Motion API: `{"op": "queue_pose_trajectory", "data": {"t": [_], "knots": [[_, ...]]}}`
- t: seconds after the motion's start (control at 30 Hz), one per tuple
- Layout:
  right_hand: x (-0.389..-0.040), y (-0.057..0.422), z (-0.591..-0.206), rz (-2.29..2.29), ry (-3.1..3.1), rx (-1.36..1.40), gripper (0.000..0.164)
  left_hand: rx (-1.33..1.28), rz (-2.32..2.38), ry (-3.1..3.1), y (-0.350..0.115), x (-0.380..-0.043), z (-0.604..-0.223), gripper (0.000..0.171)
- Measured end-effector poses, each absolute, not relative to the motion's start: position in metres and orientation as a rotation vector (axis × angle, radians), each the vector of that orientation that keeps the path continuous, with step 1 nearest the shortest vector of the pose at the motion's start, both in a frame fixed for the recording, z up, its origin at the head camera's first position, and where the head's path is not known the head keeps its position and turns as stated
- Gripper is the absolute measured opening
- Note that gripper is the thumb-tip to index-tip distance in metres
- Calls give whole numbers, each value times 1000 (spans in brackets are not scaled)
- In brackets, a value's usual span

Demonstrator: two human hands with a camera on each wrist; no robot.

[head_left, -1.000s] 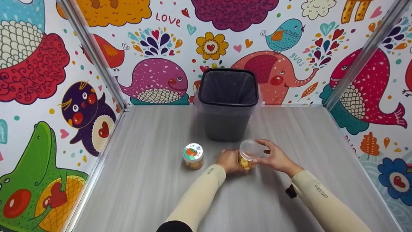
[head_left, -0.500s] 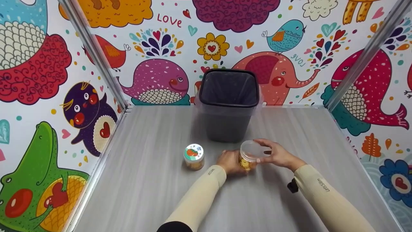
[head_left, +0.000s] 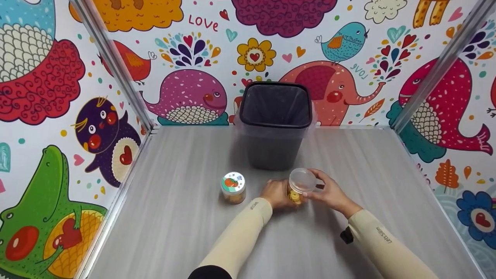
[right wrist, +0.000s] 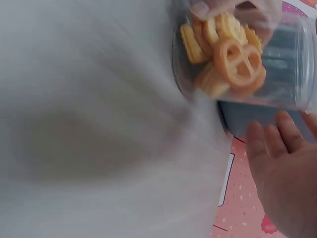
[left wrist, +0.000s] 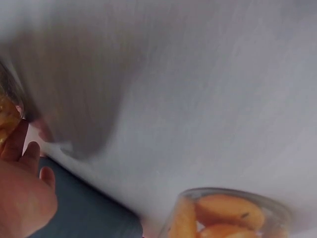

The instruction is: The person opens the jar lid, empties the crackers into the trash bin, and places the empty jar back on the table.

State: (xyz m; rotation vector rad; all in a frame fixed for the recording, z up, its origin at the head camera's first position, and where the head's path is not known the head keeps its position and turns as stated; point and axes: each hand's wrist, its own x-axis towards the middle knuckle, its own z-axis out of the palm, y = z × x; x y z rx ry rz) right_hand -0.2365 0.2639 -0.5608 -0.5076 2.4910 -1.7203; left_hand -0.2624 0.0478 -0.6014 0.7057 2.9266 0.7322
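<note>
Near the table's middle stands a clear plastic jar (head_left: 295,197) with yellow biscuits inside. My left hand (head_left: 276,193) grips its lower body from the left. With thumb and fingers spread across the clear round lid (head_left: 302,179), my right hand (head_left: 328,192) holds the top from the right. In the right wrist view, my right hand (right wrist: 287,171) is beside the lid end, and pretzel-shaped and ridged biscuits (right wrist: 237,62) show through the wall. The left wrist view catches my left hand (left wrist: 25,193) at its edge, fingertips touching the jar.
A second jar (head_left: 233,188) with a printed lid and orange-brown snacks stands left of my left hand. Behind both jars is a grey bin (head_left: 273,149) lined with a bag. Patterned walls (head_left: 186,93) border the grey table (head_left: 186,170).
My right wrist first moves slightly right, then back left and nearer me, as the fingers shift round the jar lid. My left hand keeps its grip in place.
</note>
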Motion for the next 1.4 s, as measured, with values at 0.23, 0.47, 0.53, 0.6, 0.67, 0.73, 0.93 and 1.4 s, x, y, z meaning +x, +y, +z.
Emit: {"op": "queue_pose_trajectory", "data": {"t": [0.23, 0.47, 0.53, 0.6, 0.67, 0.73, 0.93, 1.4], "knots": [[-250, 282, -550, -1490, 2403, -651, 80, 706, 717, 2907, 51, -259, -604, 61], [-255, 283, -547, -1442, 2368, -698, 80, 715, 726, 2920, 48, -259, -605, 62], [-251, 280, -549, -1470, 2401, -673, 81, 718, 733, 2921, 47, -259, -605, 62], [-246, 276, -552, -1513, 2427, -637, 82, 719, 736, 2924, 46, -260, -604, 61], [-242, 271, -555, -1573, 2441, -604, 83, 720, 738, 2929, 45, -261, -604, 61], [-240, 267, -557, -1634, 2454, -584, 82, 725, 734, 2939, 45, -263, -604, 60], [-238, 263, -559, -1707, 2487, -565, 79, 722, 711, 2953, 46, -265, -605, 58], [-249, 272, -548, -1514, 2472, -665, 80, 709, 700, 2947, 46, -263, -603, 60]]}}
